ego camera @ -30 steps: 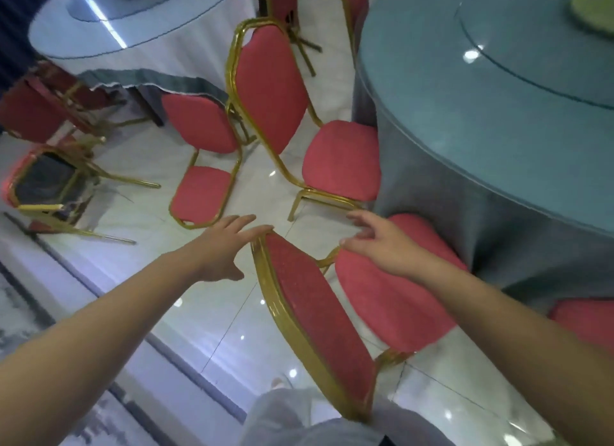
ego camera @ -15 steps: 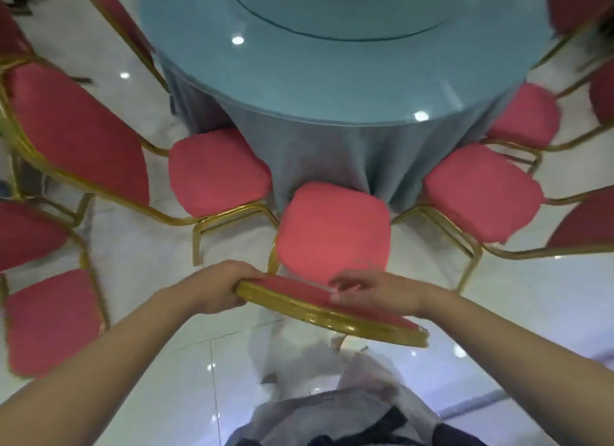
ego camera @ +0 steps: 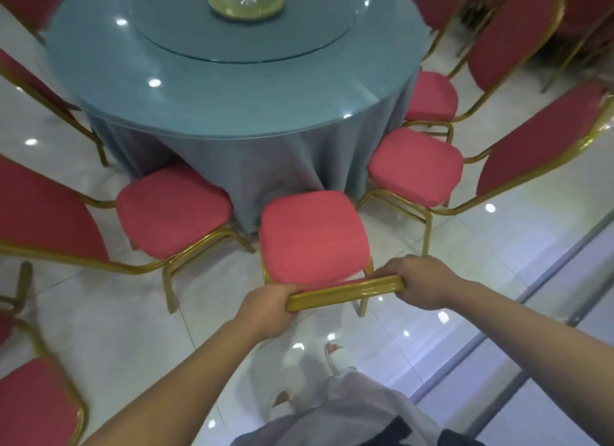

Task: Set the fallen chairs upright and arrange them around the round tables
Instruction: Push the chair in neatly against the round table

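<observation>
A red-cushioned chair with a gold frame (ego camera: pixel 312 236) stands upright right in front of me, its seat facing the round table (ego camera: pixel 232 90) draped in blue-grey cloth. My left hand (ego camera: pixel 269 304) grips the left end of the chair's gold top rail. My right hand (ego camera: pixel 420 281) grips the right end of the same rail. The chair's backrest is seen edge-on from above, so its face is hidden. Upright red chairs flank it: one to the left (ego camera: pixel 172 209) and one to the right (ego camera: pixel 415 165), both with seats toward the table.
More red chairs ring the table at the far right (ego camera: pixel 432 96) and far left (ego camera: pixel 40 90). Another chair (ego camera: pixel 30 405) stands at the lower left. A glass turntable with a gold dish (ego camera: pixel 247 0) tops the table. My sandalled feet (ego camera: pixel 335 352) stand on glossy white tiles.
The view has swung to face the table. Both hands went from touching the tilted backrest to gripping its top rail, and the chair now stands square between its neighbours.
</observation>
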Motion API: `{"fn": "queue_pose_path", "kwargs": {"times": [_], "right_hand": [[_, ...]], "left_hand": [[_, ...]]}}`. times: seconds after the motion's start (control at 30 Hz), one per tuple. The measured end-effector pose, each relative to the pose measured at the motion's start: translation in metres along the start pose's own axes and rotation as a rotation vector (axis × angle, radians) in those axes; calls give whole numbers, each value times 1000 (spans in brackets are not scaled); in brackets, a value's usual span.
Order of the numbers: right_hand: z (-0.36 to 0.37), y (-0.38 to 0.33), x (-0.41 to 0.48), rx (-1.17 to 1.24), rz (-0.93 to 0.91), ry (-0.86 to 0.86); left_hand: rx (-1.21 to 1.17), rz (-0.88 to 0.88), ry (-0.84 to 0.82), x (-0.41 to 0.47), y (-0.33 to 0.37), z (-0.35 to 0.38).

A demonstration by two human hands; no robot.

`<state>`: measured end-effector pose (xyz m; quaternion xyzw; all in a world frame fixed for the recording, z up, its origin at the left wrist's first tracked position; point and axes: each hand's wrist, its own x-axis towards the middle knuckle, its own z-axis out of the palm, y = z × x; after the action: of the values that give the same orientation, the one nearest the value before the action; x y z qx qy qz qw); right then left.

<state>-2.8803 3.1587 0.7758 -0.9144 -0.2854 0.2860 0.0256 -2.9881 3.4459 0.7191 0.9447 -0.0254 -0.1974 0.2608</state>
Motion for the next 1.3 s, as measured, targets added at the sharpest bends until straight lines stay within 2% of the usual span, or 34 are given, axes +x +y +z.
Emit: {"fn": "queue_pose_path", "kwargs": {"times": [0.3,0.73,0.83,0.9,0.97,1.07,1.17,1.3], "right_hand": [[-40,74,9,-32,94,45],[-35,84,19,-8,11,5],[-44,86,21,-17,-38,-91],[-54,87,23,59,-59,-217],[-64,81,26,273,-90,-307],[-75,55,42,454,-191,-212],[-75,13,72,485,-282,-78],[-62,-54,112,486,-393,-34]], "left_hand": [[-44,-73,-58,52,67,14],[-2,-86,-45,53,59,14],[-9,-76,-40,53,58,16],[-61,-110,-63,54,56,16],[-234,-150,-117,53,50,13],[-391,-200,-167,37,33,4],[-460,-326,-74,9,10,-8],[-511,-512,191,-45,-25,-21]]}}
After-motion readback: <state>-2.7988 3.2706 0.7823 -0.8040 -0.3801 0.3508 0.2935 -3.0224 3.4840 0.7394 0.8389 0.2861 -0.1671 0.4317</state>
